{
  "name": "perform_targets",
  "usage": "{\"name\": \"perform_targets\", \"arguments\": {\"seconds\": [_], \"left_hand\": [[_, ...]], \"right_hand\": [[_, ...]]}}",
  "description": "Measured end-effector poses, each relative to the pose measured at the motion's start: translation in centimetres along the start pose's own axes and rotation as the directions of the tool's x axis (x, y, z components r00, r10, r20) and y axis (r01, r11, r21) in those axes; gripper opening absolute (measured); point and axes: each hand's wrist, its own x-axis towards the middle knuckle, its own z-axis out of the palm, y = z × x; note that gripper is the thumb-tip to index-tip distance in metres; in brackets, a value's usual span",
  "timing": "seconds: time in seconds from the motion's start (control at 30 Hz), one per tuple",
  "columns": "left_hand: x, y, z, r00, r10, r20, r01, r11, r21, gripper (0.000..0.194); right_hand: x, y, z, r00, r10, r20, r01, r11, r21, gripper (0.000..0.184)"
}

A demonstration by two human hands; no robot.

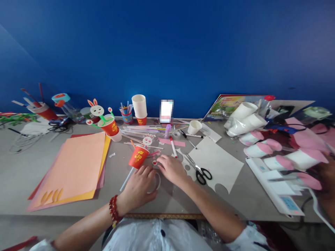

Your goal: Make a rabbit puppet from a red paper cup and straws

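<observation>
My left hand (140,184) rests at the base of a red paper cup (138,157), its thumb apart from the fingers. A clear ring (159,182), possibly a tape roll, shows partly beneath it. The cup leans and bears a white rabbit face (148,140) and an orange straw piece. My right hand (171,169) has its fingertips closed at a small white paper disc (154,162) with a red mark; the exact grip is partly hidden. Pink pipe cleaner (157,152) lies above the disc. A pale straw (127,179) extends below the cup.
Black-handled scissors (201,172) lie on cut white paper (218,164) at right. Coloured sheets (78,160) are stacked at left. Behind stand a finished rabbit cup (108,126), white cups (139,106) and a phone (166,111). A power strip (274,188) lies far right.
</observation>
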Motion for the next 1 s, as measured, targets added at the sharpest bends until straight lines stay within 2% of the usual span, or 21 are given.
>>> {"name": "perform_targets", "arguments": {"seconds": [0.27, 0.37, 0.43, 0.5, 0.57, 0.63, 0.7, 0.77, 0.87, 1.0], "left_hand": [[-0.2, -0.3, 0.1, 0.995, 0.025, -0.101, -0.047, 0.974, -0.22, 0.054], [-0.4, -0.6, 0.0, 0.989, 0.012, -0.145, -0.065, 0.928, -0.367, 0.054], [-0.4, -0.7, -0.1, 0.99, -0.033, -0.136, -0.038, 0.873, -0.486, 0.054], [-0.4, -0.7, -0.3, 0.992, -0.073, -0.108, -0.009, 0.788, -0.615, 0.051], [-0.2, -0.7, -0.4, 0.993, -0.088, -0.077, 0.004, 0.683, -0.73, 0.044], [-0.1, -0.7, -0.4, 0.994, -0.081, -0.071, -0.005, 0.622, -0.783, 0.033], [0.2, -0.7, -0.4, 0.993, -0.064, -0.095, -0.033, 0.636, -0.771, 0.023], [0.5, -0.5, -0.4, 0.99, -0.048, -0.13, -0.064, 0.673, -0.737, 0.022], [0.9, -0.2, -0.4, 0.986, -0.041, -0.164, -0.086, 0.711, -0.698, 0.026], [1.1, 0.5, -0.8, 0.971, -0.023, -0.237, -0.131, 0.778, -0.614, 0.029]], "right_hand": [[1.6, 0.1, 0.9, 0.998, -0.003, 0.059, 0.003, 1.0, -0.009, 0.025], [1.0, 0.7, 0.4, 1.0, -0.004, 0.001, 0.004, 0.995, 0.101, 0.022], [0.1, 1.0, -0.2, 0.997, 0.024, -0.069, -0.007, 0.971, 0.24, 0.014], [-1.3, 0.9, -1.0, 0.988, 0.086, -0.13, -0.02, 0.898, 0.44, 0.013], [-3.0, 0.4, -1.7, 0.977, 0.153, -0.145, -0.023, 0.761, 0.649, 0.016], [-4.7, -0.4, -2.1, 0.976, 0.162, -0.148, 0.004, 0.662, 0.749, 0.015], [-6.0, -1.2, -2.1, 0.973, 0.138, -0.187, 0.058, 0.634, 0.771, 0.02], [-6.7, -1.7, -1.9, 0.964, 0.119, -0.237, 0.109, 0.635, 0.765, 0.03], [-7.0, -1.9, -1.3, 0.947, 0.126, -0.296, 0.139, 0.67, 0.729, 0.035], [-6.9, -1.9, -0.9, 0.917, 0.163, -0.363, 0.139, 0.723, 0.677, 0.034]]}}
